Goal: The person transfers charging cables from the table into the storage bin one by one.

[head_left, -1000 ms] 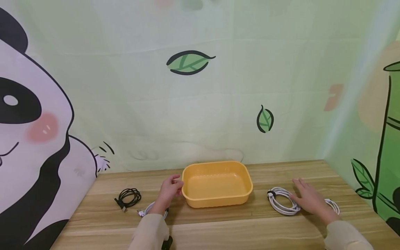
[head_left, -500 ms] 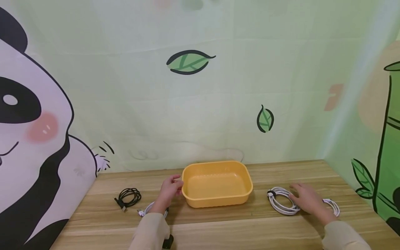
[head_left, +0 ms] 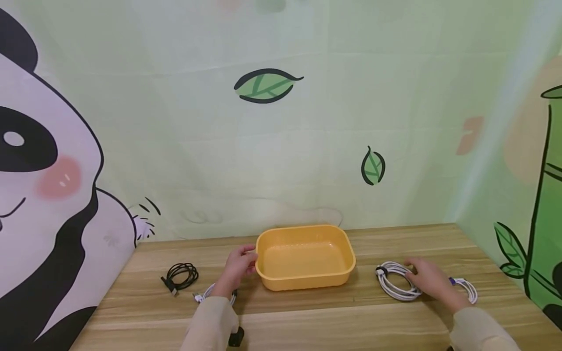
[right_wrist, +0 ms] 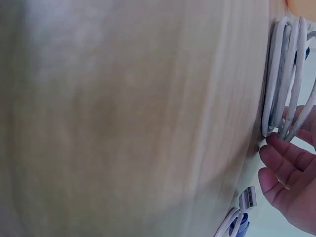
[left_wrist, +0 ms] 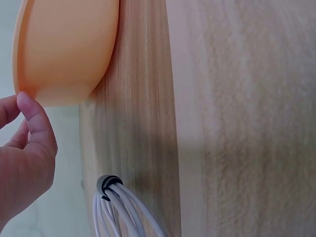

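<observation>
A yellow plastic basin [head_left: 305,283] stands near the back of the table. My left hand [head_left: 237,268] pinches its left rim, the thumb [left_wrist: 37,118] at the edge in the left wrist view. To the right lies a coiled white cable [head_left: 395,292] with a black tie. My right hand [head_left: 432,280] holds the right side of this coil between thumb and fingers, as the right wrist view shows. The coil rests on the table in the head view.
Another white cable [head_left: 470,290] with a blue tie lies right of my right hand. Beneath my left wrist is a white cable [left_wrist: 128,207] with a dark tie, partly hidden. A coiled black cable [head_left: 186,278] lies farther left. Behind the wooden table [head_left: 325,321] hangs a printed cloth.
My right hand has drawn slightly back and left, its fingers curling in from straight onto the white coil. The left hand stays at the basin's rim.
</observation>
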`<action>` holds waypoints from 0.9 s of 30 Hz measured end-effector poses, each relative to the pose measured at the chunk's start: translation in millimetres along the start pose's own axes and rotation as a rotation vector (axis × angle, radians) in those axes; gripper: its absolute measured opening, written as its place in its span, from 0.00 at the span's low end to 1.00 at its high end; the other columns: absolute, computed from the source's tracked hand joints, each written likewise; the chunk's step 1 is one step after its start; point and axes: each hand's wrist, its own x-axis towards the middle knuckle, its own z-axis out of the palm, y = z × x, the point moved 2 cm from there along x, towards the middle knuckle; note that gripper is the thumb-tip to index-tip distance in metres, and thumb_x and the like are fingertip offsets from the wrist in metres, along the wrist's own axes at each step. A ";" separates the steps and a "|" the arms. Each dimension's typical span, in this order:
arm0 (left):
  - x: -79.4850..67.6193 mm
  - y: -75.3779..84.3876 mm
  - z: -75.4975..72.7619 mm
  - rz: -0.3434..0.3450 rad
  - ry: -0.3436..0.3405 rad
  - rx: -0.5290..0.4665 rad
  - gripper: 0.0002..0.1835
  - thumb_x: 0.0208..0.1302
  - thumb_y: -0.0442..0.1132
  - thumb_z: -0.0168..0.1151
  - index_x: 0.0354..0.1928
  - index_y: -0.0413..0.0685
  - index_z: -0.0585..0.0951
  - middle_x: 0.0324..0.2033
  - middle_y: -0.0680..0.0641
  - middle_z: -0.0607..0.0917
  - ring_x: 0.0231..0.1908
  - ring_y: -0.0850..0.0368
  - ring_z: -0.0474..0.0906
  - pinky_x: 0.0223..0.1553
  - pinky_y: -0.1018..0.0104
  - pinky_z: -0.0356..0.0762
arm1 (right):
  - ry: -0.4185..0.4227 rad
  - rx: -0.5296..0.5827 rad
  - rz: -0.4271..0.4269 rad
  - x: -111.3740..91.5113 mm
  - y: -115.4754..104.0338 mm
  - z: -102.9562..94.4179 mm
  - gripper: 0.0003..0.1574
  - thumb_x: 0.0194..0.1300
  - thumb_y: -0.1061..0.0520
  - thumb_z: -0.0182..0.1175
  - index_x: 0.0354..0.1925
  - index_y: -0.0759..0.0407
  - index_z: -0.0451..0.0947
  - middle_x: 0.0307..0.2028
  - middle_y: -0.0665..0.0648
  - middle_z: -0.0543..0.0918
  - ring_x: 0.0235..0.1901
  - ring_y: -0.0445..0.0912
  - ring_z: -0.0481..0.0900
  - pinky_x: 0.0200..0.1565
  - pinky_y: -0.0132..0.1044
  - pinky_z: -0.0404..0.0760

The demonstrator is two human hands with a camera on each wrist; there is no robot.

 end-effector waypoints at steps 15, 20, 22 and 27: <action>1.0 -0.5 -0.4 -0.010 -0.007 -0.011 0.18 0.58 0.30 0.52 0.52 0.35 0.70 0.39 0.38 0.77 0.26 0.60 0.73 0.24 0.73 0.75 | -0.049 0.169 0.042 4.5 1.5 -0.3 0.20 0.44 0.63 0.62 0.39 0.70 0.73 0.24 0.57 0.75 0.24 0.45 0.70 0.25 0.36 0.68; 0.6 0.0 -0.3 -0.012 -0.009 -0.009 0.18 0.58 0.30 0.51 0.52 0.35 0.70 0.39 0.38 0.77 0.26 0.59 0.73 0.23 0.75 0.74 | -0.065 0.211 0.069 6.1 1.5 -0.4 0.21 0.44 0.64 0.62 0.39 0.71 0.73 0.26 0.60 0.77 0.26 0.47 0.72 0.26 0.36 0.71; 0.5 0.2 -0.4 -0.013 -0.010 -0.010 0.18 0.58 0.30 0.52 0.52 0.35 0.70 0.40 0.37 0.77 0.26 0.59 0.73 0.23 0.75 0.74 | -0.070 0.225 0.074 6.6 2.2 0.1 0.21 0.44 0.64 0.62 0.39 0.71 0.73 0.26 0.60 0.77 0.26 0.47 0.72 0.26 0.36 0.70; 0.6 0.5 -0.7 -0.014 -0.017 -0.009 0.18 0.58 0.30 0.51 0.52 0.35 0.70 0.40 0.37 0.77 0.26 0.59 0.73 0.23 0.75 0.74 | -0.071 0.238 0.085 7.8 4.3 2.4 0.20 0.44 0.64 0.61 0.39 0.71 0.73 0.25 0.58 0.76 0.24 0.45 0.70 0.25 0.35 0.69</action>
